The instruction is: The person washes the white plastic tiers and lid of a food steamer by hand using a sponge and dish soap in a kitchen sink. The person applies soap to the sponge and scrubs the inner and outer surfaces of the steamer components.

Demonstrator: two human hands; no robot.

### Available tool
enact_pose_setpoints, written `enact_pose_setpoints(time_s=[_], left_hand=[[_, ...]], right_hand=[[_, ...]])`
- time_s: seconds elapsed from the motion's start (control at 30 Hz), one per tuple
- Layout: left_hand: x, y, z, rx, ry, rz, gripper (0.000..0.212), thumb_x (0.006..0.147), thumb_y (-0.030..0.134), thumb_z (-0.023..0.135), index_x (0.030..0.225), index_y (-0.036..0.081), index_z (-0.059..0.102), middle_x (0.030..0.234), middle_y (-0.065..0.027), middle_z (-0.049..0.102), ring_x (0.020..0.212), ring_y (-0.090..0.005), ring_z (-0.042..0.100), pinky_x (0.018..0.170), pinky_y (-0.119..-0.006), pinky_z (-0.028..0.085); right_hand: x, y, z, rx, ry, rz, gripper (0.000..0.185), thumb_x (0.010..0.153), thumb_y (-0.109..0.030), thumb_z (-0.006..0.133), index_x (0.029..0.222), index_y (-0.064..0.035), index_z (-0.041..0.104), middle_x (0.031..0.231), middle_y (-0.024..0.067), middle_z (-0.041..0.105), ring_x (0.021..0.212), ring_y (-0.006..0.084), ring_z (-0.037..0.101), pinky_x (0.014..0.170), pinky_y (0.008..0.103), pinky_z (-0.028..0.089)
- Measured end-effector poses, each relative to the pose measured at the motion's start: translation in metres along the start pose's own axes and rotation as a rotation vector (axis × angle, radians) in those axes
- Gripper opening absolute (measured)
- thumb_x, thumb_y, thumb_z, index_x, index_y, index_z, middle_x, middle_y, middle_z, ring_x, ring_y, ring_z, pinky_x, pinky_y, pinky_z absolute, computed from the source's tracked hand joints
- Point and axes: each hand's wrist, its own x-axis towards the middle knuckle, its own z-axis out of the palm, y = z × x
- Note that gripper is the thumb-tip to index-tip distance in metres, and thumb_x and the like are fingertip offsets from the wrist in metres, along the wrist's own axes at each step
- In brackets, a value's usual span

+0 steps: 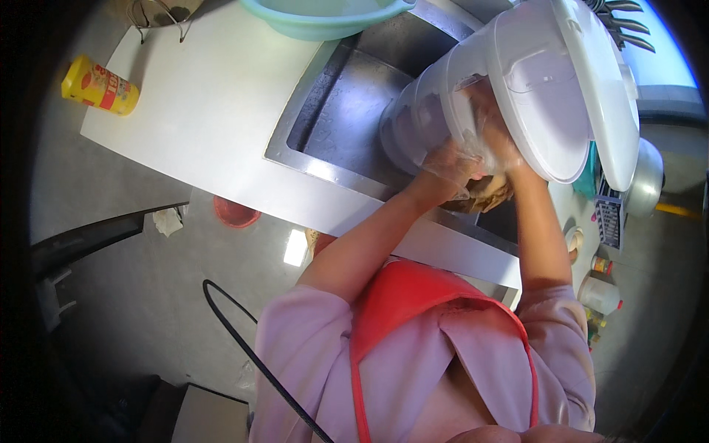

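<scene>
Thin clear plastic film (472, 145), perhaps a disposable glove or bag, is bunched between my two hands. My left hand (451, 161) has its fingers curled on it, and some of the film lies over the hand and hangs by the wrist. My right hand (490, 119) is raised close beside it, fingers pointing away from me; the film touches its palm side, and its grip is unclear. Just beyond them is a large translucent plastic bucket (437, 111) with its white lid (601, 94) swung open to the right. Below my hands shows a brown wrinkled item (487, 194), partly covered.
The bucket is at the steel sink (354, 105), set in a white counter (216, 94). A pale green basin (327, 25) overlaps its far edge. Knives (628, 25) stand at far right, a metal pot (645, 177) below them. A yellow canister (102, 88) stands left; a red bin (237, 211) is on the floor.
</scene>
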Motion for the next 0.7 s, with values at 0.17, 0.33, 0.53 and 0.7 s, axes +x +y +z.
enact_pose_setpoints(time_s=[0.17,0.33,0.53,0.7], left_hand=[[0.002,0.017,0.006,-0.171,-0.105,-0.218,0.034,0.082,0.015,0.06,0.11,0.0,0.046,0.103,-0.0088,0.056,0.094,-0.013,0.052,0.083,-0.029,0.043],[0.005,-0.018,-0.001,-0.035,0.009,0.097,0.028,0.081,0.013,0.058,0.105,0.002,0.049,0.095,-0.0077,0.058,0.086,-0.0146,0.055,0.079,-0.03,0.044],[0.002,0.003,0.002,-0.032,-0.034,0.044,0.026,0.082,0.015,0.057,0.102,0.001,0.049,0.094,-0.0079,0.058,0.086,-0.014,0.055,0.077,-0.029,0.045],[0.005,-0.02,-0.006,0.235,-0.028,0.199,0.027,0.082,0.016,0.058,0.102,0.0,0.049,0.088,-0.0084,0.059,0.078,-0.0138,0.058,0.071,-0.029,0.048]], right_hand=[[-0.004,0.046,0.002,0.026,-0.05,0.092,0.024,0.08,-0.016,0.053,0.102,-0.0138,0.063,0.099,0.0134,0.06,0.095,0.0336,0.054,0.088,0.0382,0.041],[0.015,0.001,0.01,-0.041,0.022,0.02,0.026,0.08,-0.015,0.053,0.104,-0.0135,0.062,0.101,0.0139,0.06,0.096,0.0336,0.054,0.089,0.0382,0.04],[0.002,0.029,0.0,-0.032,-0.019,0.07,0.029,0.079,-0.013,0.052,0.106,-0.0132,0.061,0.102,0.0146,0.059,0.098,0.0335,0.053,0.09,0.0382,0.039],[0.012,0.017,0.007,-0.041,-0.015,0.069,0.031,0.079,-0.011,0.051,0.108,-0.0129,0.061,0.103,0.0152,0.059,0.099,0.0335,0.053,0.091,0.0382,0.039]])
